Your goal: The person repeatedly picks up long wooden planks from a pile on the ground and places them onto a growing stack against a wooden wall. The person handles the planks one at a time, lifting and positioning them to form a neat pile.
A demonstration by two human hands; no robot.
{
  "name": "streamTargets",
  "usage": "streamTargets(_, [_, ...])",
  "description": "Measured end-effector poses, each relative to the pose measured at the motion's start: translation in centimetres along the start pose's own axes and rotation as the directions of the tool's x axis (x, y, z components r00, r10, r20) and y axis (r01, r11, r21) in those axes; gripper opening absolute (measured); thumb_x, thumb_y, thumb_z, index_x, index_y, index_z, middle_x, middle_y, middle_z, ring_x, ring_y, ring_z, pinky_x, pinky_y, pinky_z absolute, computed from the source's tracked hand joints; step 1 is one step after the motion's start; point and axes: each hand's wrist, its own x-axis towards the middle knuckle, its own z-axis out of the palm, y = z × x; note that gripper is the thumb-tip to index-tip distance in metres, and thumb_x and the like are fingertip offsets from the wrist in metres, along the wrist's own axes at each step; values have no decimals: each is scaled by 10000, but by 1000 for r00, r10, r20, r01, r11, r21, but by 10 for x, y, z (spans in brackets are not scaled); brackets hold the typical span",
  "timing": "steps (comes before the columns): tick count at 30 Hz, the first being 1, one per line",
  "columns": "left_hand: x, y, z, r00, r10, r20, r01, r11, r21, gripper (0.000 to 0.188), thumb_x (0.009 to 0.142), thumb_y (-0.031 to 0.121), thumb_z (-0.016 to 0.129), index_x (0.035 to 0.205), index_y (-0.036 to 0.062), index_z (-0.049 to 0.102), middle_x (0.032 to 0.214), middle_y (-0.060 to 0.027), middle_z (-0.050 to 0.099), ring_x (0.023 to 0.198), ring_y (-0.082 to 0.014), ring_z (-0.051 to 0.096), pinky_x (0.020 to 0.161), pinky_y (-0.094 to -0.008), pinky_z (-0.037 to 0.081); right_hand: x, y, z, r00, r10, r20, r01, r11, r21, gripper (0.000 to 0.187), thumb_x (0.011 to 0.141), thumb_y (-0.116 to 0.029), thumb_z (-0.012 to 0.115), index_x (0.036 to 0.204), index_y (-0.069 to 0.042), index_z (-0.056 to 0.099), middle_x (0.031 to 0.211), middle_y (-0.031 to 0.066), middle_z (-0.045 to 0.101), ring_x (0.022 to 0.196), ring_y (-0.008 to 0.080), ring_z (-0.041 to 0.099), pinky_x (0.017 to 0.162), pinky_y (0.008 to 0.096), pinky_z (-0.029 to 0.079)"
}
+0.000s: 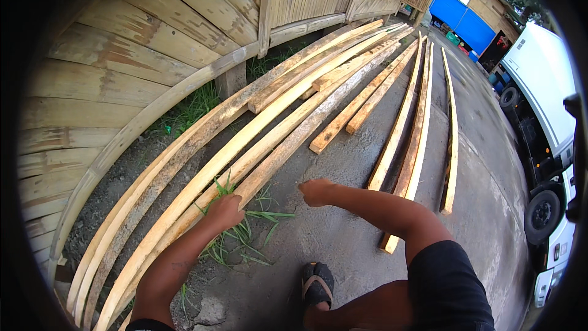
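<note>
My left hand [225,213] is closed low over the timber, with green grass [245,242] blades sticking out around the fist. The inner side of its grip is hidden. Just beyond it runs a long, speckled wooden beam [331,104], one of several lying side by side on the ground. My right hand [315,192] is closed in the air, apart from the wood; what its fingers hold, if anything, cannot be made out. Two shorter-looking squared timbers [343,122] lie ahead of it.
A bamboo-clad wall [116,55] runs along the left. More timbers [450,141] lie spaced out on the wet pavement [490,208] to the right. A white truck [542,86] stands at the far right, and a blue panel [459,15] hangs on a building behind. My sandalled foot [317,285] is below.
</note>
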Motion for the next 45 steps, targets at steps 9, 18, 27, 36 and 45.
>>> streamTargets(9, [13, 13, -11, 977, -134, 164, 158, 976, -148, 433, 828, 242, 690, 1176, -11, 647, 1144, -215, 647, 1085, -373, 617, 956, -442, 484, 87, 147, -5, 901, 287, -326, -304, 953, -3, 499, 898, -205, 585, 1361, -45, 489, 1437, 142, 475, 1372, 303, 405, 1117, 510, 317])
streamTargets(18, [34, 40, -53, 937, -120, 329, 117, 993, 28, 395, 851, 283, 669, 1154, 31, 671, 1145, -174, 666, 1098, -339, 623, 946, -438, 499, 107, 157, -16, 929, 184, -320, -153, 981, 120, 531, 970, -417, 482, 1417, -131, 460, 1425, 113, 497, 1398, 265, 379, 1187, 513, 199])
streamTargets(27, [111, 59, -103, 963, 115, 245, -142, 985, 96, 356, 875, 243, 628, 1140, 8, 665, 1144, -172, 662, 1085, -345, 614, 930, -447, 498, 12, 164, 36, 953, 189, -237, -211, 975, -71, 352, 982, -324, 460, 1239, -127, 600, 1239, 69, 608, 1217, 212, 548, 1073, 461, 335])
streamTargets(36, [124, -8, -94, 998, -62, 13, 62, 998, -14, 375, 884, 216, 632, 1175, -21, 637, 1214, -171, 611, 1166, -335, 549, 997, -430, 460, 7, 177, 40, 932, 362, 12, -361, 931, -58, 309, 924, -269, 503, 1108, -81, 665, 1034, 147, 716, 990, 305, 691, 1062, 536, 348])
streamTargets(45, [264, 16, -64, 978, -185, -100, 208, 919, 334, 891, 820, 414, 704, 1500, 31, 274, 1489, -151, 352, 1399, -303, 310, 1152, -464, 287, 121, 225, -62, 709, 586, -393, -106, 639, 762, 422, 905, -333, 577, 1066, 56, 594, 1011, 288, 669, 1025, 443, 633, 878, 492, 507])
